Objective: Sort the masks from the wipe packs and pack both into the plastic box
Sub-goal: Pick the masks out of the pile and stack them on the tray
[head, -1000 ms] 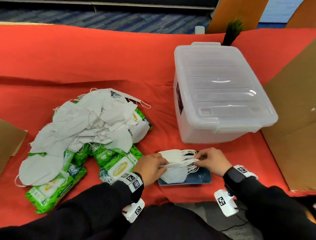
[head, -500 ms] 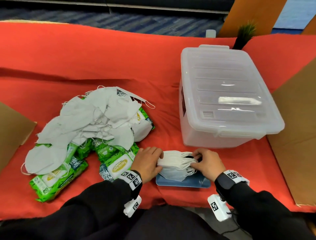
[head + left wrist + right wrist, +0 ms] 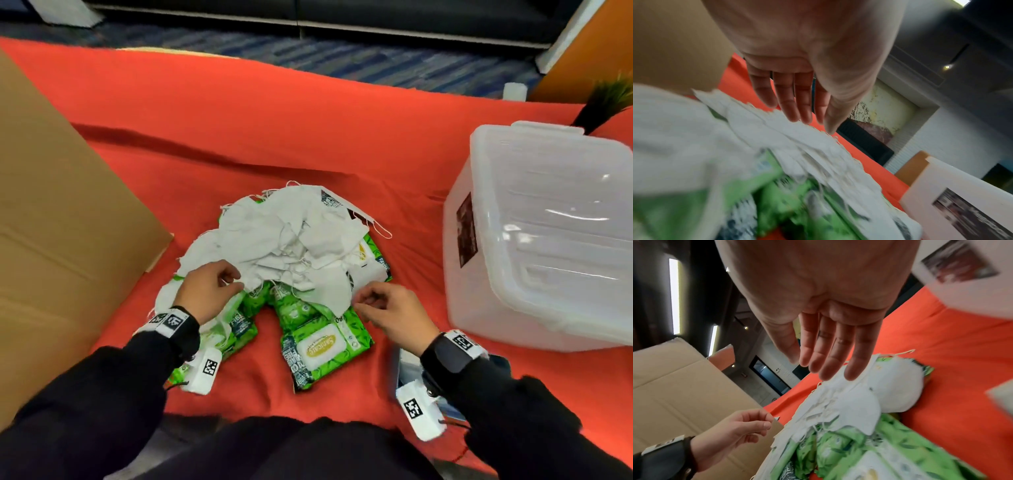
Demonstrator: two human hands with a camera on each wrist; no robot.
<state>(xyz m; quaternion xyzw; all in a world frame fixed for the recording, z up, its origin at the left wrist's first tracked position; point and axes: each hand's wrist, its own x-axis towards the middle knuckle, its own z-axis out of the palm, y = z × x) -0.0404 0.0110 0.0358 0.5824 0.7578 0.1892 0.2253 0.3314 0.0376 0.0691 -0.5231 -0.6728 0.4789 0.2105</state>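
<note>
A loose heap of white masks (image 3: 291, 246) lies on top of several green wipe packs (image 3: 322, 349) in the middle of the red cloth. My left hand (image 3: 233, 279) hovers at the heap's near-left edge with fingers loosely bent and holds nothing. My right hand (image 3: 363, 301) hangs just off the near-right edge, also with nothing in it. The left wrist view shows straight fingers (image 3: 797, 105) above the masks (image 3: 787, 138) and wipe packs (image 3: 797, 203). In the right wrist view my fingers (image 3: 828, 353) are extended over the masks (image 3: 849, 402). The plastic box (image 3: 537, 240) stands at the right with its lid on.
A large cardboard sheet (image 3: 51, 240) lies along the left, close to my left hand. A blue tray (image 3: 406, 365) is mostly hidden under my right wrist. A small plant (image 3: 606, 102) stands behind the box. Bare red cloth stretches beyond the heap.
Both hands have let go of the mask stack on the blue tray and moved left and forward to the mixed heap. The head view has swung left.
</note>
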